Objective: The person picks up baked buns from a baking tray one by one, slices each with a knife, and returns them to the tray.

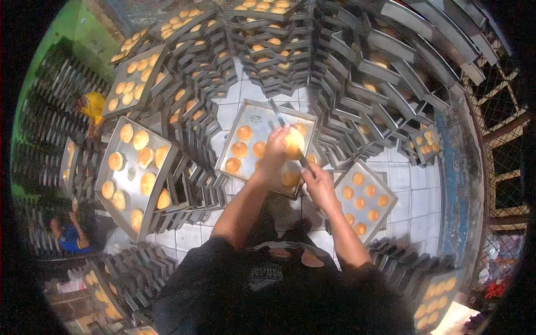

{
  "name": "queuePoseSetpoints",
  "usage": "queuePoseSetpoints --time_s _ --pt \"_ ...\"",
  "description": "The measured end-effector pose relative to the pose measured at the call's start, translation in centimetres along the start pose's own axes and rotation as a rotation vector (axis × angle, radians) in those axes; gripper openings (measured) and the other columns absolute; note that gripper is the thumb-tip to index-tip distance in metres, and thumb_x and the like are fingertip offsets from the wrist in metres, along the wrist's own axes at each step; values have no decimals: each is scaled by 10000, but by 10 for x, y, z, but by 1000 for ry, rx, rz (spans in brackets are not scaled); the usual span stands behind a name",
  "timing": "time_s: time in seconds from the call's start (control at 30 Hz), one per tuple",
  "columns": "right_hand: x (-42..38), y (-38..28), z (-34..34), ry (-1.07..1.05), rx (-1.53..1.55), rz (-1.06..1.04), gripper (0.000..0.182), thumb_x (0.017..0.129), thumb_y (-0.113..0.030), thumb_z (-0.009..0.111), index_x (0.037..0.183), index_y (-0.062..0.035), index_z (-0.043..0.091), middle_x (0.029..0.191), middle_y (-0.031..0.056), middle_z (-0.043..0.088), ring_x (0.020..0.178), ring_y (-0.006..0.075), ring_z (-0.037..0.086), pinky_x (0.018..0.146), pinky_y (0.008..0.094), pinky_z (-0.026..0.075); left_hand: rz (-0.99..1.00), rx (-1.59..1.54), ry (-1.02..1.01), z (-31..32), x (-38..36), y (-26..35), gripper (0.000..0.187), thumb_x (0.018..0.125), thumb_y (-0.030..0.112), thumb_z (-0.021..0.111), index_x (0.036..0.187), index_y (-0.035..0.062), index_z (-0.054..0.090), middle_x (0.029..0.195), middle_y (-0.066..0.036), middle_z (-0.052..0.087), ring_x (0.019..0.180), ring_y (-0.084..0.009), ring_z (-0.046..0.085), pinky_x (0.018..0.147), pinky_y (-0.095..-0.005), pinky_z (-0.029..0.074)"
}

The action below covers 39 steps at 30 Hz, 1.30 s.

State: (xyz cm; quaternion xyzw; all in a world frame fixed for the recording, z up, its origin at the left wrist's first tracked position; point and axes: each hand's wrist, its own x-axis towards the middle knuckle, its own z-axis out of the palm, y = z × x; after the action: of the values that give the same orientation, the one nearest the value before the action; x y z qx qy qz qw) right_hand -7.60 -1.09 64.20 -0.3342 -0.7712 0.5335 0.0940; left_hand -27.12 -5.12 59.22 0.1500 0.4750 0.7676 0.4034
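Note:
A round golden bun (294, 143) sits in my left hand (276, 144), whose fingers are closed around it above a metal tray. My right hand (319, 181) grips a knife (278, 114) by its handle. The blade runs across the bun, and its far end shows beyond it, pointing up and left. Beneath both hands, the tray (258, 120) carries several more buns, mostly toward its left side and front. My forearms and hands hide part of it.
On a stack to the left lies a tray of buns (129, 177); another bun tray (362, 209) rests at the right. Tall stacks of metal trays (269, 64) ring the tiled floor (403, 190). Two people, one in a yellow shirt (94, 106), one in blue (72, 239), are at far left.

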Motion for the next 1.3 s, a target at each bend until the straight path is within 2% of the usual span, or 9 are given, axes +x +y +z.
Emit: queuePoseSetpoints --time_s 0.3,0.33,0.43,0.57,0.7,0.8,0.87,1.0,1.3 --pt "7 70 49 -107 9 178 368 961 -75 608 1327 -41 588 1102 224 708 1018 267 701 849 373 523 -155 -99 123 -76 37 -23 409 1032 449 499 1184 72 552 860 -44 616 765 -155 635 667 -313 534" --pt "22 69 57 -114 11 198 368 961 -75 608 1327 -41 588 1102 224 708 1018 267 701 849 373 523 139 279 100 -84 32 -45 443 1034 474 485 1198 68 552 892 -58 623 798 -165 636 694 -318 532" --pt "76 65 82 -138 212 9 345 974 -136 629 1295 -13 601 1044 197 713 930 247 697 803 363 521 -323 -128 304 -96 44 -62 523 1029 511 490 1265 48 545 1004 -104 636 917 -211 631 791 -369 527" --pt "74 151 130 24 38 -100 346 983 -161 631 1295 -12 606 1002 147 707 895 195 672 800 331 522 -37 517 376 -118 69 -48 575 1010 560 505 1244 43 595 990 -73 635 850 -190 609 726 -348 509" --pt "-8 185 121 -41 273 106 419 1044 -289 547 1389 -55 587 840 4 639 708 80 533 640 263 449 -220 146 465 -204 164 -104 665 994 594 503 1249 -9 622 927 -88 672 789 -232 625 661 -362 501" --pt "-62 178 96 -98 -7 436 452 1026 -334 579 1387 -62 593 743 -9 613 630 66 519 573 256 435 -72 719 581 -243 213 -130 611 999 556 516 1204 -2 656 916 -117 683 804 -253 640 663 -375 508" --pt "-91 195 99 3 33 526 443 1030 -337 563 1368 -54 600 721 -6 631 577 63 510 533 258 425 6 1027 480 -238 230 -130 601 1015 532 488 1345 34 555 1132 -181 655 1063 -310 632 944 -415 510" --pt "-114 205 107 127 86 771 387 1033 -275 537 1316 -22 610 703 13 647 542 41 490 519 241 414 -53 1529 -40 -223 297 -245 651 964 527 565 1360 11 550 1181 -257 647 1125 -371 622 974 -458 497" --pt "-124 197 108 279 311 797 400 1008 -158 527 1375 -9 578 739 15 645 523 26 454 475 225 370 5 1437 -57 -127 234 -252 670 788 495 785 1223 8 635 1127 -250 641 1110 -396 609 970 -455 489"
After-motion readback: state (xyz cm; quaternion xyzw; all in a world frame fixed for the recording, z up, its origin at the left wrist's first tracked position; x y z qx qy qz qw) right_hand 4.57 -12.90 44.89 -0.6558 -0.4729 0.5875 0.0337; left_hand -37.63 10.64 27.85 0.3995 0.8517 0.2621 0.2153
